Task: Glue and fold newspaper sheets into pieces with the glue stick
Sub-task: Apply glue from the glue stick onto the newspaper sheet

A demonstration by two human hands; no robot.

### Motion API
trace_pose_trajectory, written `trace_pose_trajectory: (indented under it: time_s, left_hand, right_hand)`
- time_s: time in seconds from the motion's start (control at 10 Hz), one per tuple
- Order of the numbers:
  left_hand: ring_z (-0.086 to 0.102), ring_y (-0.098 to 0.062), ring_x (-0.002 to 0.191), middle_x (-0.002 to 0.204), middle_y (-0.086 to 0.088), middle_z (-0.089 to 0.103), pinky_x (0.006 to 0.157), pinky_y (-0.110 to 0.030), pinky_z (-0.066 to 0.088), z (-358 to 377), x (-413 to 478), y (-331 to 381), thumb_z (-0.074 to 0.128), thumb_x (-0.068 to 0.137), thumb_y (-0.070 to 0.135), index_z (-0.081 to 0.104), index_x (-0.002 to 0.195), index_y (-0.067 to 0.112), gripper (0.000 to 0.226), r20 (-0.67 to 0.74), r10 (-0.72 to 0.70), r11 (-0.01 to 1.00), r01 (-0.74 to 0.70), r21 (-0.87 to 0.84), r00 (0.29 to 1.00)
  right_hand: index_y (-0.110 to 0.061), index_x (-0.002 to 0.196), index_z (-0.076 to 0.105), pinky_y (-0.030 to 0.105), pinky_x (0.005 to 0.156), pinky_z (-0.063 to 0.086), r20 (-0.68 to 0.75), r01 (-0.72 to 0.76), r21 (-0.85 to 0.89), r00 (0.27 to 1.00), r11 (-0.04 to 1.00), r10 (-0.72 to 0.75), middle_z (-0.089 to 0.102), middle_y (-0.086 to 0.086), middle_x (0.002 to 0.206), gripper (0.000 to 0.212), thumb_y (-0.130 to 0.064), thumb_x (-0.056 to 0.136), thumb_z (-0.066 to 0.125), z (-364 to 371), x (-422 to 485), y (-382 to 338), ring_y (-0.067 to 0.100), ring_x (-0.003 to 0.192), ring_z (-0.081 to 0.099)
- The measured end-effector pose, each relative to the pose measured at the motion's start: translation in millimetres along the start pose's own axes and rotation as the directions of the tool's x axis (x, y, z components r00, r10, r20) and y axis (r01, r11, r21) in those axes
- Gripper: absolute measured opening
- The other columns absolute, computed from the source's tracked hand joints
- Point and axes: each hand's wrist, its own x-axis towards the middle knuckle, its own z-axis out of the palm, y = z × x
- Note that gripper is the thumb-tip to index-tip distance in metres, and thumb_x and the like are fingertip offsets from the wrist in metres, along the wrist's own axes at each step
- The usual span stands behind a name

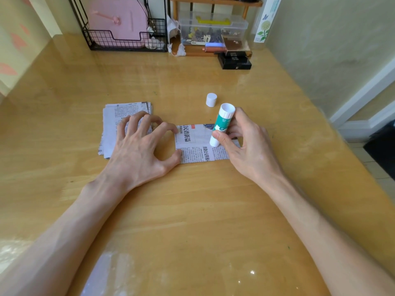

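A small newspaper sheet lies flat on the wooden table. My right hand grips a green and white glue stick, uncapped end down on the sheet. My left hand has curled fingers, its fingertip and thumb pressing the sheet's left edge. A stack of newspaper sheets sits to the left, partly hidden under my left hand. The white cap stands on the table just beyond the glue stick.
At the back stand a black wire rack with a pink item, a clear plastic box on a wooden shelf, and a black box. A wall runs along the right side.
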Motion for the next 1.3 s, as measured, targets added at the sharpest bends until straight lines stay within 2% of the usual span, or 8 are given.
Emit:
trace_pose_trajectory:
  time_s: [0.2, 0.5, 1.3]
  left_hand:
    - [0.039, -0.030, 0.140, 0.129, 0.005, 0.053, 0.120, -0.054, 0.024, 0, 0, 0, 0.053, 0.084, 0.067, 0.061, 0.126, 0.040, 0.051, -0.002, -0.001, 1.000, 0.001, -0.001, 1.000]
    - [0.038, -0.029, 0.141, 0.130, 0.005, 0.053, 0.121, -0.053, 0.023, -1, 0, 0, 0.051, 0.084, 0.068, 0.061, 0.127, 0.040, 0.052, 0.004, 0.000, 1.000, 0.000, 0.003, 1.000]
    - [0.038, -0.029, 0.141, 0.130, 0.006, 0.052, 0.121, -0.051, 0.022, -1, 0, 0, 0.051, 0.084, 0.068, 0.061, 0.127, 0.041, 0.051, 0.014, -0.002, 1.000, 0.002, 0.004, 1.000]
  right_hand:
    - [-0.009, 0.111, 0.058, 0.034, 0.083, 0.061, -0.014, -0.024, 0.010, 1.000, 1.000, 0.024, 0.076, -0.006, 0.103, 0.021, -0.020, 0.100, 0.071, -5, 0, 5, 0.008, 0.092, 0.074]
    - [-0.009, 0.110, 0.057, 0.047, 0.085, 0.060, -0.035, -0.061, -0.034, 0.998, 0.998, 0.060, 0.076, -0.007, 0.104, 0.024, -0.024, 0.099, 0.073, -15, -2, 13, 0.014, 0.091, 0.074]
    - [-0.008, 0.113, 0.056, 0.049, 0.086, 0.059, -0.068, -0.089, -0.123, 0.994, 0.988, 0.081, 0.075, -0.003, 0.105, 0.025, -0.021, 0.099, 0.072, -27, -7, 18, 0.018, 0.091, 0.073]
